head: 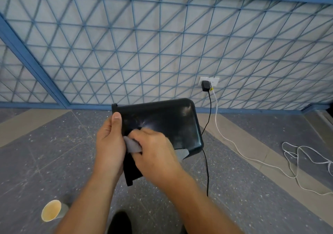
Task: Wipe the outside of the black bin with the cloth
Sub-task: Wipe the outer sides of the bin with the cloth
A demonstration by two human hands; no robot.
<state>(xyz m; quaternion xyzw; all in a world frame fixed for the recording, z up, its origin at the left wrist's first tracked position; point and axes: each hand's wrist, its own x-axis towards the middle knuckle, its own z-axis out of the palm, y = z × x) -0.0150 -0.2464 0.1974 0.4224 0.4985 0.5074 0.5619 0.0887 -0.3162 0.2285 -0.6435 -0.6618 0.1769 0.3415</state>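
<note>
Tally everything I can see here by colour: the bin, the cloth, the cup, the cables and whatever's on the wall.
Black: 3 (bin, charger, black cable)
White: 2 (socket plate, white cable)
Grey: 1 (cloth)
Cream: 1 (paper cup)
Total: 7

A blue wire lattice panel [144, 44] closes off the side behind the black bin [162, 123]. Just right of the bin a black cable [208, 179] hangs from a charger [205, 85], and a white cable [216, 114] trails in loops over the floor [54, 143] farther right. Left of the bin the floor lies open; a paper cup [51, 210] sits below-left of it.
</note>
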